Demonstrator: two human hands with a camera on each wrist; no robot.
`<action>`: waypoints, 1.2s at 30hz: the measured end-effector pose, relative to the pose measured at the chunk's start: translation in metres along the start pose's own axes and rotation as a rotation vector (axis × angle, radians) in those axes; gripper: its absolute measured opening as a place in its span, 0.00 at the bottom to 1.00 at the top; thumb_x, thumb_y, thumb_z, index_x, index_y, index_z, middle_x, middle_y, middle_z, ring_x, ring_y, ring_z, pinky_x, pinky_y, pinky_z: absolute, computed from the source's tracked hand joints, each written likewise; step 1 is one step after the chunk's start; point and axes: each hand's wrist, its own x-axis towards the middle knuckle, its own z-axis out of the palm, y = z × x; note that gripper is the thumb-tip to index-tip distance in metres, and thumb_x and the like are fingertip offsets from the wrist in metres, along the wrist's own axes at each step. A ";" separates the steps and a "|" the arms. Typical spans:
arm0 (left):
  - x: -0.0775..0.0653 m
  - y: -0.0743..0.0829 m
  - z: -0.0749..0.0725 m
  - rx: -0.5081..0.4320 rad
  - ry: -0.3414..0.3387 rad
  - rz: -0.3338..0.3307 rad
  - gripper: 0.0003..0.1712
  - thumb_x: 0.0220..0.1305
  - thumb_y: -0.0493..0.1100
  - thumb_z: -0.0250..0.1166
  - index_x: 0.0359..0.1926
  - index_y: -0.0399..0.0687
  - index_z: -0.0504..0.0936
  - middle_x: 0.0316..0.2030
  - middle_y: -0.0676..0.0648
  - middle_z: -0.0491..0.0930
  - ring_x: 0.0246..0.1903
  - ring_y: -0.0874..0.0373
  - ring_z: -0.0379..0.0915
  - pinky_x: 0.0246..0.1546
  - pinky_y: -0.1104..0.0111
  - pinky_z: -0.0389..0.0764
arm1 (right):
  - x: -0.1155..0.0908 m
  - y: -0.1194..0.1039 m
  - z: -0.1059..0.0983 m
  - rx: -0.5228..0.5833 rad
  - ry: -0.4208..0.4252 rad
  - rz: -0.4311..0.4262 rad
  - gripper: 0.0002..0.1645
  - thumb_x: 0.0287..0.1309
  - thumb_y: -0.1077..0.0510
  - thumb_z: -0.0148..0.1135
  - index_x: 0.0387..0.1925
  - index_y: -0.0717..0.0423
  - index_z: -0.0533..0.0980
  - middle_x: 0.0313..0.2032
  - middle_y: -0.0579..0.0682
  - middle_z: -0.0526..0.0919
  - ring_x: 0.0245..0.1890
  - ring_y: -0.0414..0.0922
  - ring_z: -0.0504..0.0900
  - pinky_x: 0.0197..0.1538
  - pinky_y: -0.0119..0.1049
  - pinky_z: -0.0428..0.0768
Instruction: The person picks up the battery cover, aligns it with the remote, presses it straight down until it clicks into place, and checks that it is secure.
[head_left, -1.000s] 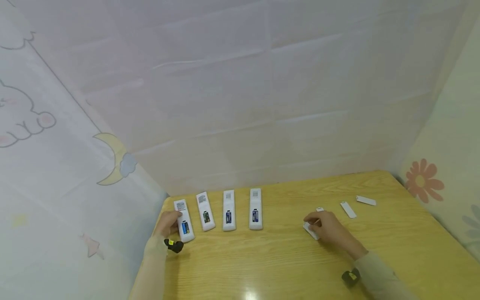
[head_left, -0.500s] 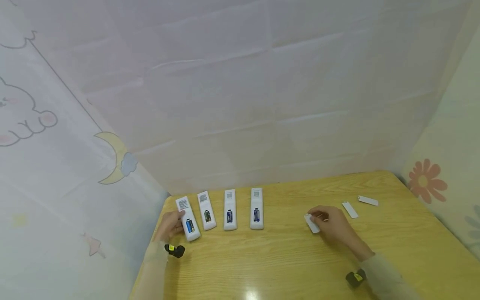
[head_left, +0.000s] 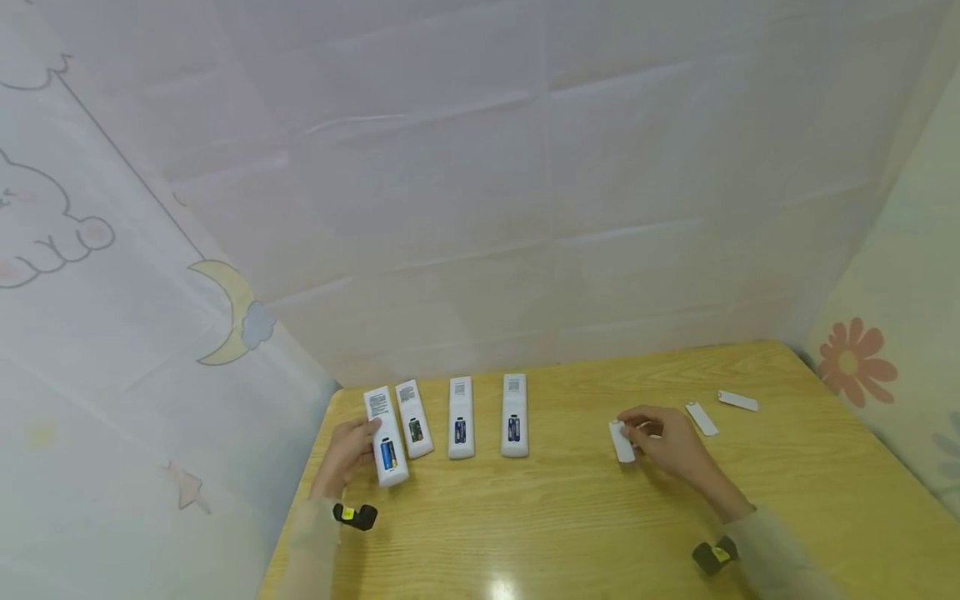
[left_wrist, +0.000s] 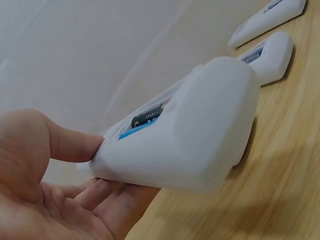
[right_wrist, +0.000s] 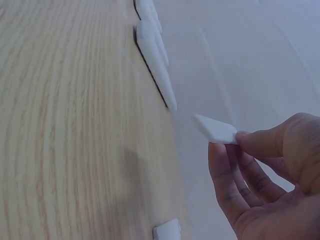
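In the head view my left hand [head_left: 347, 454] holds a white remote control [head_left: 387, 478] at the table's left. Its back faces up, and the battery compartment is uncovered. The left wrist view shows the thumb on one edge of this remote [left_wrist: 210, 125] and fingers beneath it, raised above the table. Two batteries, one blue and one dark [left_wrist: 147, 116], lie inside. Farther right, my right hand [head_left: 667, 442] pinches a small white battery cover [head_left: 622, 443] between thumb and fingers. The right wrist view shows that cover [right_wrist: 217, 131] held above the table.
Three more remotes, one [head_left: 415, 419] beside the held one, then a second [head_left: 461, 400] and a third [head_left: 514, 398], lie back up with batteries exposed. Two loose covers, one [head_left: 702, 419] nearer and one [head_left: 738, 401] farther, lie right. Fabric walls [head_left: 450, 208] border the wooden table [head_left: 555, 517].
My left hand has moved right with the remote, closer to the neighbouring remote. The right hand has lifted the cover and turned it more upright.
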 end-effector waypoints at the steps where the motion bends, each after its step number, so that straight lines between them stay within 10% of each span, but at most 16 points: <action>1: -0.002 0.001 0.002 0.001 -0.003 0.007 0.36 0.85 0.47 0.54 0.77 0.23 0.60 0.67 0.26 0.75 0.54 0.47 0.85 0.50 0.60 0.90 | 0.000 0.000 -0.001 0.004 -0.004 -0.001 0.10 0.68 0.67 0.70 0.49 0.64 0.86 0.40 0.58 0.89 0.32 0.39 0.88 0.33 0.40 0.91; 36: -0.037 0.022 0.054 -0.020 -0.091 0.147 0.31 0.83 0.45 0.57 0.73 0.23 0.68 0.57 0.29 0.82 0.46 0.48 0.88 0.43 0.60 0.91 | 0.002 -0.038 -0.001 0.167 -0.080 -0.040 0.13 0.71 0.66 0.67 0.54 0.67 0.84 0.46 0.64 0.87 0.37 0.39 0.90 0.38 0.41 0.92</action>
